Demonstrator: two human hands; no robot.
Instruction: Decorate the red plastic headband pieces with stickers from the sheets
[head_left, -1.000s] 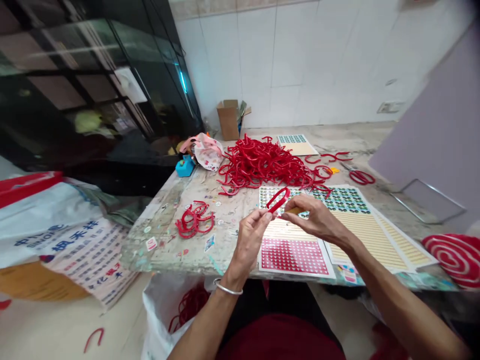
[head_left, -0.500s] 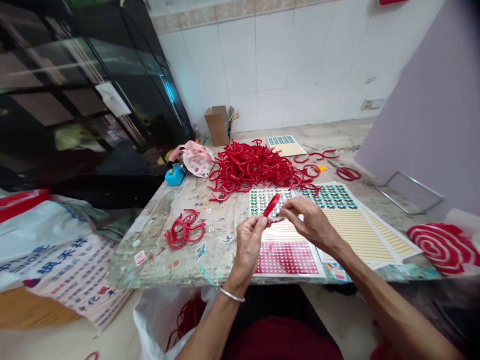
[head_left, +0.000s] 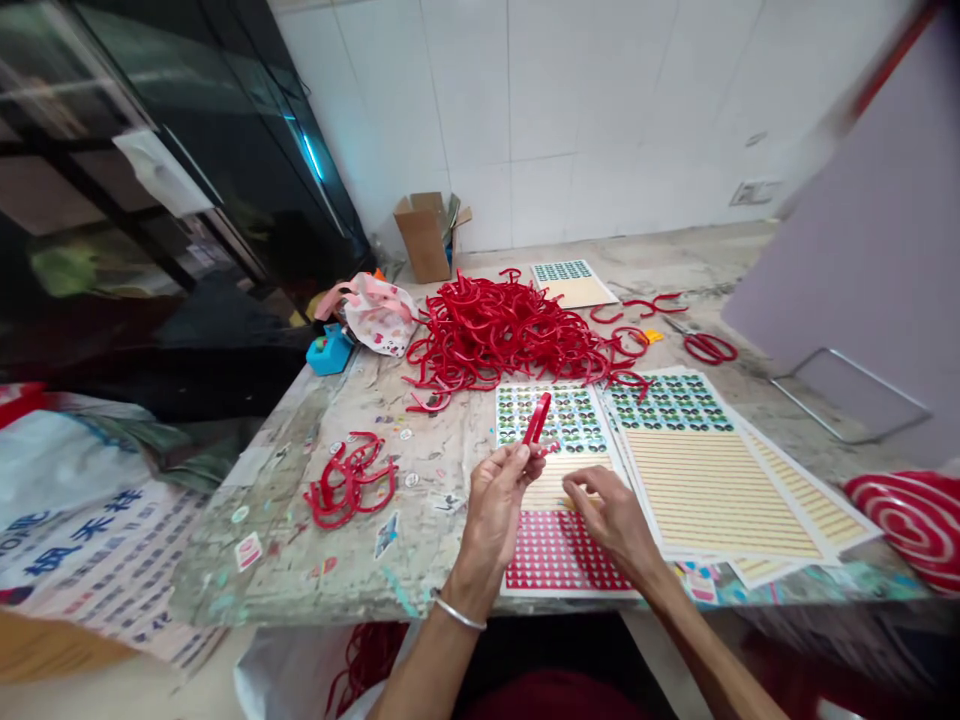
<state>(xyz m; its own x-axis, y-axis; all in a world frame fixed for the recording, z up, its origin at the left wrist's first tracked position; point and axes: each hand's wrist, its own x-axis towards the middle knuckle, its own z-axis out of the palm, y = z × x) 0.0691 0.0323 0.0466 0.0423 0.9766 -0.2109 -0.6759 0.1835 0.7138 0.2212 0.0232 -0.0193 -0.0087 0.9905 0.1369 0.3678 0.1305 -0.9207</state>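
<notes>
My left hand (head_left: 501,490) pinches a red curved band (head_left: 537,418), which stands up from the fingertips. A small red-and-white bit shows beside those fingers. Over the near sticker sheet (head_left: 551,480), my right hand (head_left: 609,510) is closed, thumb and fingers together. Whatever it may hold is too small to make out. That sheet has green-and-black figures at the top, a pale striped middle and rows of white hearts on red below. Behind the hands lies a big pile of red curved bands (head_left: 502,330). To the left is a small group of red bands (head_left: 351,480).
More sticker sheets (head_left: 720,490) overlap at the right. Red-handled scissors (head_left: 709,347), a metal wire frame (head_left: 847,395) and a red swirl-patterned item (head_left: 911,525) lie beyond. A cardboard box (head_left: 424,240), a patterned pouch (head_left: 379,312) and a blue tape dispenser (head_left: 328,350) stand behind left.
My right hand has left the band and moved down over the near sticker sheet. My left hand still holds the band, slightly lower. The camera view has tilted down.
</notes>
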